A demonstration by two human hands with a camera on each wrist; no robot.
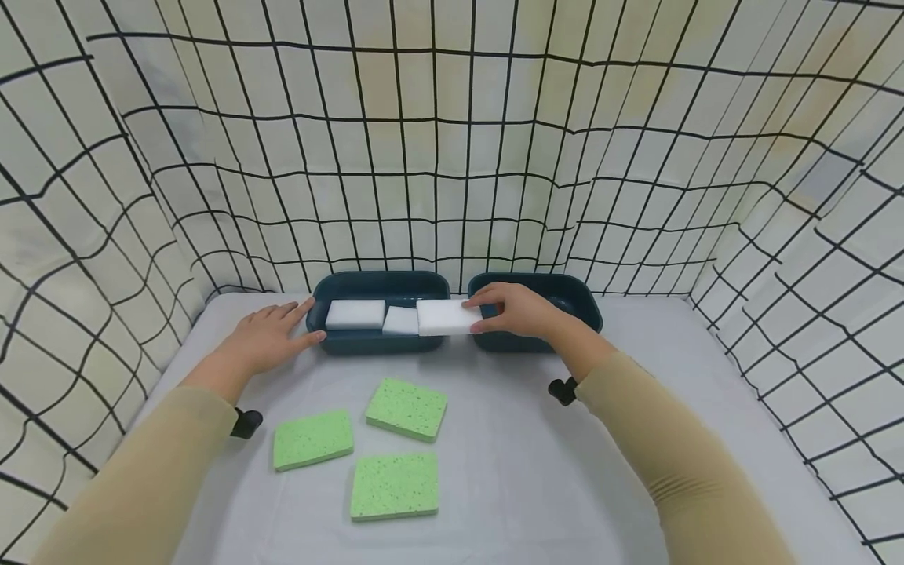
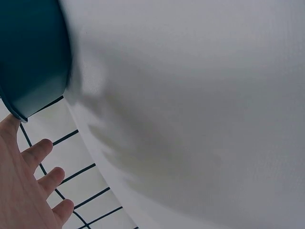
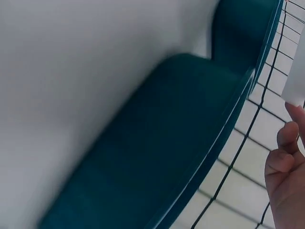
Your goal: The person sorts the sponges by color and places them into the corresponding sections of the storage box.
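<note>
We see the right hand (image 1: 523,311) pinching a white block (image 1: 443,318) by its right end, thumb and fingers drawn narrow on it. From those fingers the block reaches leftward, long axis sideways, over the right end of the left tub (image 1: 381,345). The left hand (image 1: 268,339), farther off, spreads its fingers at that tub's left rim. Only the right wrist view shows us the block raised above the rims, against the mesh (image 3: 246,137).
</note>
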